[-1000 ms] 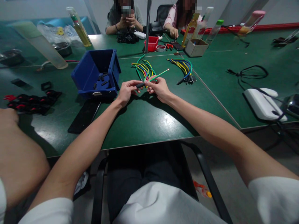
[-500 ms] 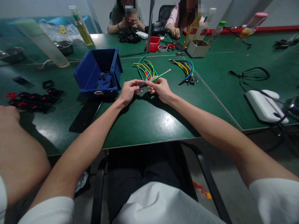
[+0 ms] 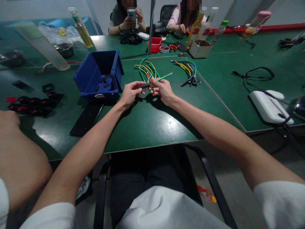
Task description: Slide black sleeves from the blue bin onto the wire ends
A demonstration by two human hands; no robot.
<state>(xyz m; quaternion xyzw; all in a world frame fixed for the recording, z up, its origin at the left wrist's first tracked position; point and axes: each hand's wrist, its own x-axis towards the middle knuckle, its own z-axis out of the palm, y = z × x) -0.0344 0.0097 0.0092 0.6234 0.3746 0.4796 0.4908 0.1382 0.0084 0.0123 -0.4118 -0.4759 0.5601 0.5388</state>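
Note:
My left hand (image 3: 131,93) pinches a short black sleeve (image 3: 145,86) between thumb and fingertips. Close beside it, my right hand (image 3: 163,90) is closed on a green wire (image 3: 165,76), whose bare copper end points up and to the right. The wire's other end is at the black sleeve; whether it sits inside cannot be made out. Just behind my hands lies a loose bunch of green and yellow wires (image 3: 145,67). A second bundle of wires (image 3: 190,70), yellow, blue and green with black ends, rests to the right. The blue bin (image 3: 79,81) at the left holds several black sleeves (image 3: 107,85).
A black phone (image 3: 86,120) lies left of my forearm, near black-and-red parts (image 3: 39,103). At right are a white device (image 3: 270,106) and a black cable (image 3: 263,71). Bottles, a carton (image 3: 201,50) and a red tray (image 3: 154,45) stand farther back. Two people sit opposite; another person's arm (image 3: 21,152) is at left.
The green wire shows less length beyond my right fingers, and more of the black sleeve is visible between my hands. The camera view has shifted slightly.

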